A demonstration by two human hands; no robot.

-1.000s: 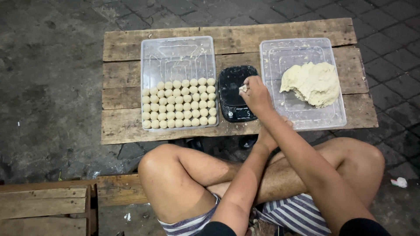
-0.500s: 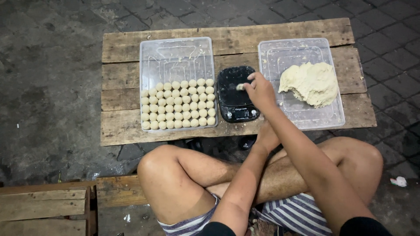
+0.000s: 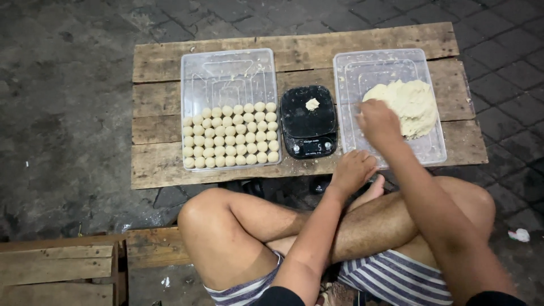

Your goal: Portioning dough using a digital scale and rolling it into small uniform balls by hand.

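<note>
A black kitchen scale [image 3: 309, 122] sits mid-table with a small piece of pale dough [image 3: 312, 104] on its platform. My right hand [image 3: 377, 122] is inside the clear right tub [image 3: 391, 65], knuckles up, against the left edge of the big dough lump [image 3: 411, 105]; its fingertips are hidden. My left hand [image 3: 351, 170] rests at the table's front edge just right of the scale, holding nothing. The clear left tub [image 3: 226, 73] holds several neat rows of small dough balls [image 3: 229, 136] in its near half.
The low table of wooden planks [image 3: 294, 51] stands on dark paving stones. My bare crossed legs [image 3: 255, 221] fill the space right before it. A wooden bench or pallet [image 3: 62, 266] lies at the lower left. A scrap of white litter [image 3: 518, 234] lies at the right.
My right hand has left the scale, with the small dough piece now lying on the platform, and moved right into the tub by the dough lump. My left hand has come into view at the table's edge.
</note>
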